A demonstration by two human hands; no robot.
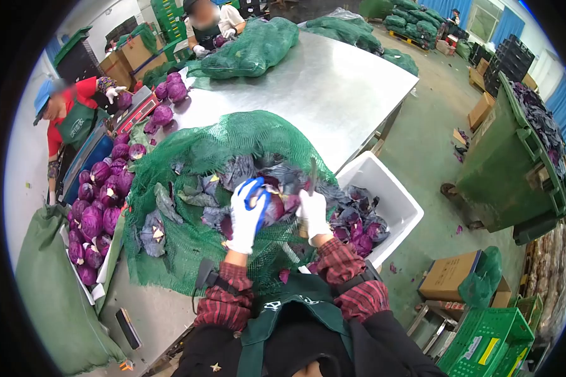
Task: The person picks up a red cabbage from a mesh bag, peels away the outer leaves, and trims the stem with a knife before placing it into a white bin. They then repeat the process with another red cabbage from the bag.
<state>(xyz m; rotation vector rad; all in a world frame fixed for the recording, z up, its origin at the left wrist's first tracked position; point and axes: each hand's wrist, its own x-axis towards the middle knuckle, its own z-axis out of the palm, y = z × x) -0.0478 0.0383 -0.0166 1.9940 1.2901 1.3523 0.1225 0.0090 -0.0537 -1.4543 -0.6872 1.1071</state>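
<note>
"Head view, starting at the left of the frame: what's there?"

"A long heap of round purple cabbages point(91, 221). Right of it, a spread green mesh sack point(258, 132) covers the near part of the shiny metal bench point(333, 88), with loose dusky outer leaves point(152, 234) on it."

"Why lay the mesh there?"

"Perhaps it keeps those leaves together, off the metal."

"And the middle?"

"The left hand point(246, 213), in a white and blue glove, reaches forward, its back mostly up. Its fingers are spread and curved over the left side of one purple cabbage head point(274, 210), just above the mesh; I'd say that steadies it. Whether the head bears on the leaves, I can't tell."

"The right hand?"

"Just right of the head. The right hand point(313, 213), white-gloved, has its fingers clamped round a narrow dark knife point(312, 173), blade pointing up, wrist raised from a plaid sleeve. That grip seems to keep the edge clear of the left hand."

"Farther right?"

"A deep white plastic bin point(393, 191) beside the bench, purple leaves inside, probably near for an easy reach."
</note>
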